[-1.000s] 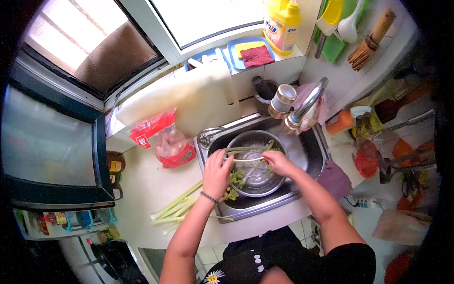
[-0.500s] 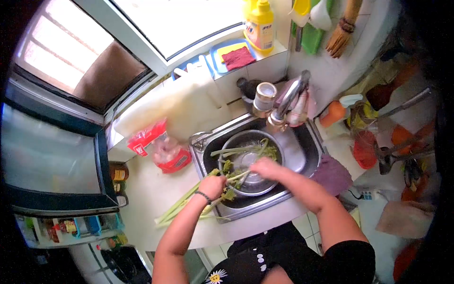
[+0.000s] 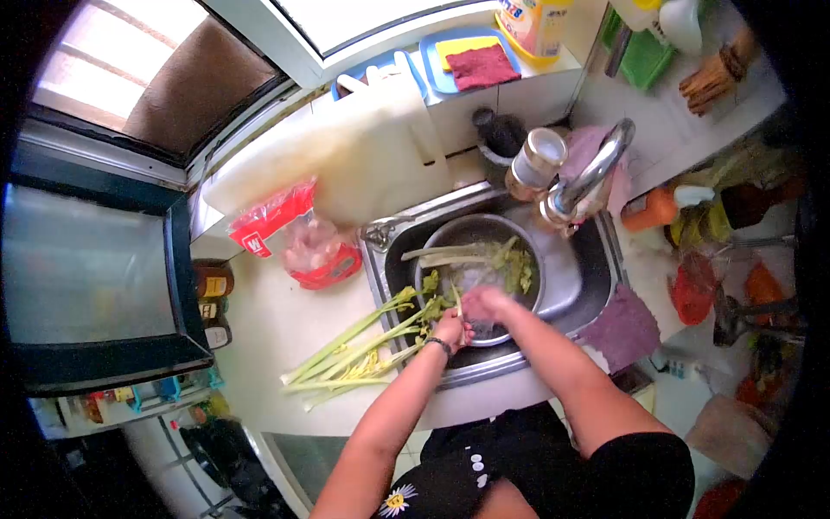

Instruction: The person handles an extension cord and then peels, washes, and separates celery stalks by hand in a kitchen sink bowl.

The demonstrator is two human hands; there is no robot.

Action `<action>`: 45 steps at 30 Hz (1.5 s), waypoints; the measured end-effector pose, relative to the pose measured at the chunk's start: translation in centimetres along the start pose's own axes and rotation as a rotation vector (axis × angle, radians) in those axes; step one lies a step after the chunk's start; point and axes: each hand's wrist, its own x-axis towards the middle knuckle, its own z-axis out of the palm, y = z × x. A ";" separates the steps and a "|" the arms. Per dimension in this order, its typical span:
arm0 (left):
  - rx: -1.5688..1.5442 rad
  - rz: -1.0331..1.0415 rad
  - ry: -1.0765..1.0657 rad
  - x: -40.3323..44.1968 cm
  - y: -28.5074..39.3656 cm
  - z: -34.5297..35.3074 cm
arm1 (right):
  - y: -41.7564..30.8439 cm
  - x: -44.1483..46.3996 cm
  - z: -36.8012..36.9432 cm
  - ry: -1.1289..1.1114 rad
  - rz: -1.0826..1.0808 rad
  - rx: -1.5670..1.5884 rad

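Observation:
A metal bowl [image 3: 538,290] with water stands in the sink [image 3: 596,259]. Celery stalks with leaves [image 3: 517,264] lie in its back part. My left hand [image 3: 452,329], with a dark bracelet at the wrist, is closed on a celery stalk [image 3: 458,301] at the bowl's front left rim. Close beside it, over the water, my right hand [image 3: 486,304] is blurred, and its fingers cannot be made out. More celery stalks [image 3: 346,350] lie on the counter at the left, their leafy ends over the sink's edge.
Left of the sink is a red and clear bag [image 3: 316,251] of pale pieces. The faucet [image 3: 596,173] rises behind the bowl. A purple cloth [image 3: 624,329] hangs at the sink's right edge. An open dark-framed glass door [image 3: 91,268] is at the far left.
My left hand has moved right from the counter celery to the bowl and now holds a stalk there. My right hand stays over the bowl. The camera view has shifted.

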 end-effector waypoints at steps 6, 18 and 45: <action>0.753 0.650 0.068 1.2 -1.7 4.4 | 0.7 -0.8 0.8 0.115 -0.090 0.041; 0.424 0.159 -0.070 0.5 -0.5 1.7 | 0.3 -2.9 0.3 -0.022 0.011 0.389; 0.194 0.475 0.147 -7.2 0.0 -2.7 | -4.4 -4.2 -1.9 -0.022 -0.762 -2.191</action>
